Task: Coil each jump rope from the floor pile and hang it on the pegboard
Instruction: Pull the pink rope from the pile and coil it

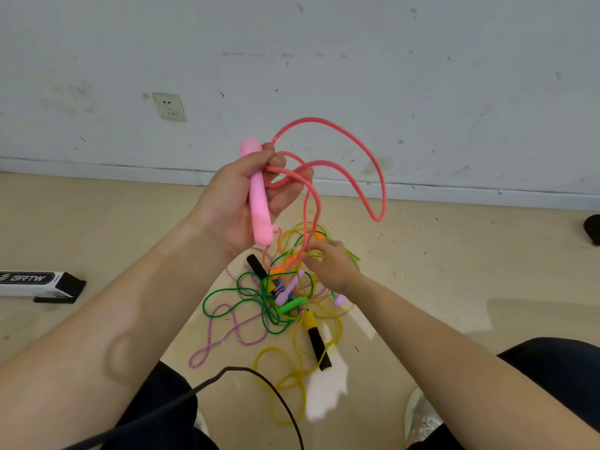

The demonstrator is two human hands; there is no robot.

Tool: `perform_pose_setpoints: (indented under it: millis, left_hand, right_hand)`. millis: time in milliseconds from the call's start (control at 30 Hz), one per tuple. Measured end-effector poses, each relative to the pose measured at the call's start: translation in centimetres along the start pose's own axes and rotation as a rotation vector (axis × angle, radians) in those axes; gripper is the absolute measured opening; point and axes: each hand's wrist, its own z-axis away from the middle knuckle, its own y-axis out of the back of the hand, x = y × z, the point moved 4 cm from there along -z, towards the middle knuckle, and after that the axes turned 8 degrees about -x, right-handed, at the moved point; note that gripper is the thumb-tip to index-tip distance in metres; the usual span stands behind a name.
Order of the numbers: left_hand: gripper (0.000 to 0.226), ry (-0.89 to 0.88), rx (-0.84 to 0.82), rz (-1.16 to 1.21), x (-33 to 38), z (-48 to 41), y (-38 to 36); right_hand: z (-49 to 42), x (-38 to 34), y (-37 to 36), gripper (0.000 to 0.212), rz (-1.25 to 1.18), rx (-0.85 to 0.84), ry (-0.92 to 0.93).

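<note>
We are gripping the pink handle (pixel 258 203), near upright, and pink rope (pixel 311 119) loops in our left hand (pixel 227 203); the slack is dropping below to our right hand (pixel 329 266), fingers (pixel 314 252) curling at it, grip unclear.

A pale wall (pixel 357 60) with dark scuff marks stands behind the left hand (pixel 233 203). A white wall socket (pixel 168 106) sits up and left of it. The floor (pixel 454 254) is tan, with tiny dark bits right of the right hand (pixel 331 266). A white and black box (pixel 35 284) lies far left of both
</note>
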Motion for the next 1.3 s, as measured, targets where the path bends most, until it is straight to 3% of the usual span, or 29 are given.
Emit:
perform_pose_setpoints:
  millis: [33, 167, 367, 467, 567, 767, 933, 1033, 1133, 1233, 1300]
  left_hand:
    - [0.012, -0.005, -0.001, 0.005, 0.2, 0.0, 0.0]
    - [0.012, -0.081, 0.038, 0.003, 1.6, -0.6, 1.2]
    - [0.015, -0.311, 0.278, -0.722, 2.7, -1.8, 6.9]
    - [0.018, -0.293, 0.212, -1.037, 0.6, -2.3, 7.3]
    - [0.018, -0.223, 0.087, -1.166, -1.6, -2.3, 6.7]
    - [0.021, 0.075, -0.183, -0.813, -4.5, -0.9, 5.6]
    - [0.023, 0.158, -0.318, -0.766, -6.5, 0.7, 4.0]
    - [0.004, 0.135, -0.214, -0.710, -7.2, 1.0, 3.3]
    - [0.007, 0.094, -0.050, -0.576, -6.3, 0.7, 3.2]
    - [0.008, 0.076, 0.042, -0.441, -4.7, 0.1, 3.4]
    - [0.011, 0.070, 0.043, -0.375, -3.9, -0.2, 3.3]
  right_hand:
    - [-0.4, 0.0, 0.0, 0.007, 0.033, 0.014, 0.035]
    - [0.2, 0.4, 0.6, 0.028, 0.016, 0.037, -0.035]
    - [2.0, -5.1, 4.5, 0.033, -0.582, 0.108, 0.019]
    - [3.6, -9.2, 6.4, 0.030, -0.785, 0.025, 0.101]
    - [5.2, -12.0, 8.1, 0.026, -0.925, 0.007, 0.171]
    - [6.9, -13.2, 9.4, 0.024, -1.098, 0.038, 0.195]
    - [7.7, -13.6, 10.1, 0.025, -1.204, 0.032, 0.225]
    - [7.8, -13.5, 10.5, 0.022, -1.188, 0.054, 0.243]
    - [8.2, -12.4, 10.9, 0.018, -1.009, 0.120, 0.164]
    - [8.7, -10.0, 11.3, 0.021, -0.657, 0.432, 0.112]
    - [8.5, -7.3, 10.6, 0.020, -0.632, 0.573, 0.019]
